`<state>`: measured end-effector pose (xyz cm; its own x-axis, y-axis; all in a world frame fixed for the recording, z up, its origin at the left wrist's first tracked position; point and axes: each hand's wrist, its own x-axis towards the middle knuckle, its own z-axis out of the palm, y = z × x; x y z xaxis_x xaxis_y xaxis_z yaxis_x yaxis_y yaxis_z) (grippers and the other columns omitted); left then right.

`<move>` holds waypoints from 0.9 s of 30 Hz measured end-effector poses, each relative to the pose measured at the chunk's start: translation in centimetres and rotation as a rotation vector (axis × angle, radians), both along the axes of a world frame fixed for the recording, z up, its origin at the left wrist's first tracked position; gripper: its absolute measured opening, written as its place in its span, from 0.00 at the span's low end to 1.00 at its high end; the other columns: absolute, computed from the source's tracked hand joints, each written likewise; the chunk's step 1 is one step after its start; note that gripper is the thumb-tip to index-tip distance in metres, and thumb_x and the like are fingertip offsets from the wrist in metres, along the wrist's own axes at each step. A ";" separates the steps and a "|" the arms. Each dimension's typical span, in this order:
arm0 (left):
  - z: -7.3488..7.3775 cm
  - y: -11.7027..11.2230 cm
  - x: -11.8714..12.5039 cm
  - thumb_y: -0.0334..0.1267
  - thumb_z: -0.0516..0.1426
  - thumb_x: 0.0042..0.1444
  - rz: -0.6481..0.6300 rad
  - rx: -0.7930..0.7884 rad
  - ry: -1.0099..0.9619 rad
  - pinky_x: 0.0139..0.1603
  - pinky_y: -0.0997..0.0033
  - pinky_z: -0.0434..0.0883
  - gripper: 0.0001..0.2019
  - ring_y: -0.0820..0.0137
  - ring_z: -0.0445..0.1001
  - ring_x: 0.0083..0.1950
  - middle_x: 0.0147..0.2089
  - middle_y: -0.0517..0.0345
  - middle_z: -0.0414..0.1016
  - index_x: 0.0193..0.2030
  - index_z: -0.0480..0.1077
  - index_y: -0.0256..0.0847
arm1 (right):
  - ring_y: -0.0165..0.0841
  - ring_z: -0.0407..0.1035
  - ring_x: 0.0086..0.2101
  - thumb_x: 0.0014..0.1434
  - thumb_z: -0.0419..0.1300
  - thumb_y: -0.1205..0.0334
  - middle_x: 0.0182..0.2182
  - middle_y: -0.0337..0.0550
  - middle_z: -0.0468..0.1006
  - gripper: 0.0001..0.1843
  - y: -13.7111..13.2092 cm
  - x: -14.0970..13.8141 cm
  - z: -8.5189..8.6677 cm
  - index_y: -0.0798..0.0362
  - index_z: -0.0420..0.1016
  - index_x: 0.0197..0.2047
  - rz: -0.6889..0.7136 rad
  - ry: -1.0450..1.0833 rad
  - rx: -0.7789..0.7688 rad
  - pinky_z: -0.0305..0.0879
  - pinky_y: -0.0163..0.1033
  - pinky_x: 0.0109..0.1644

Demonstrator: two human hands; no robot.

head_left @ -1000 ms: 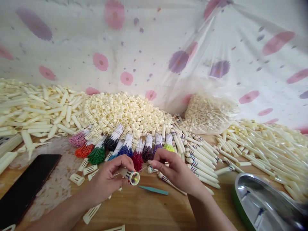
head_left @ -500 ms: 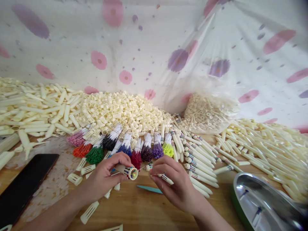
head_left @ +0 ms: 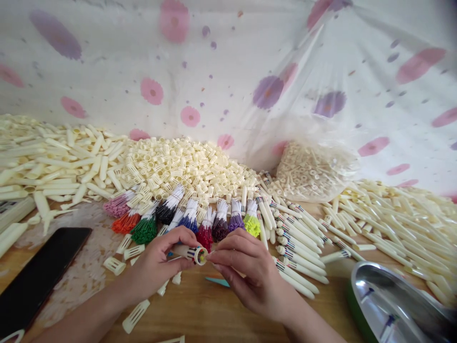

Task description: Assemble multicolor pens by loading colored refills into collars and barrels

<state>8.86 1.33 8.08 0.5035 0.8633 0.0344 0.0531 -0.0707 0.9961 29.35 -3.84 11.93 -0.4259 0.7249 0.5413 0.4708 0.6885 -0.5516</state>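
My left hand [head_left: 157, 267] is closed round a cream pen barrel [head_left: 188, 252], its open end with coloured inserts turned to the right. My right hand [head_left: 246, 274] is pinched at that open end, fingertips touching the barrel's mouth; what they pinch is too small to make out. Just beyond the hands lie bundles of coloured refills [head_left: 185, 220]: pink, orange, green, black, blue, red, purple, yellow. A thin teal strip [head_left: 218, 282] lies on the wooden table [head_left: 200, 319] under my right hand.
Heaps of cream parts lie behind: long barrels [head_left: 53, 164] at left, small slotted caps [head_left: 178, 164] in the middle, a clear bag of rings [head_left: 312, 172], assembled pens [head_left: 296, 233]. A black phone [head_left: 39, 274] lies at left, a steel bowl [head_left: 385, 305] at lower right.
My right hand has moved left from the refill bundles to the barrel's open end and now touches it. My left hand has kept hold of the barrel.
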 end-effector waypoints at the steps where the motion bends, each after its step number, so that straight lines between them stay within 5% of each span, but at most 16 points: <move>1: 0.0 0.0 0.0 0.25 0.61 0.45 0.001 -0.002 -0.001 0.43 0.70 0.66 0.09 0.66 0.71 0.40 0.35 0.59 0.73 0.31 0.74 0.43 | 0.34 0.67 0.35 0.59 0.55 0.73 0.34 0.48 0.76 0.12 0.0 0.0 0.0 0.54 0.73 0.45 0.004 0.000 0.001 0.65 0.39 0.38; 27: -0.2 -0.1 0.1 0.26 0.62 0.44 0.000 -0.056 -0.035 0.42 0.70 0.67 0.09 0.66 0.71 0.40 0.35 0.58 0.72 0.31 0.74 0.43 | 0.34 0.68 0.35 0.59 0.51 0.75 0.36 0.47 0.77 0.15 0.2 0.2 0.6 0.53 0.72 0.46 0.056 -0.043 0.048 0.67 0.40 0.38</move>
<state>8.96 1.21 7.89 0.5029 0.8643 0.0034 0.0182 -0.0145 0.9997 29.58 -3.68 12.53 -0.4891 0.6727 0.5552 0.4534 0.7399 -0.4970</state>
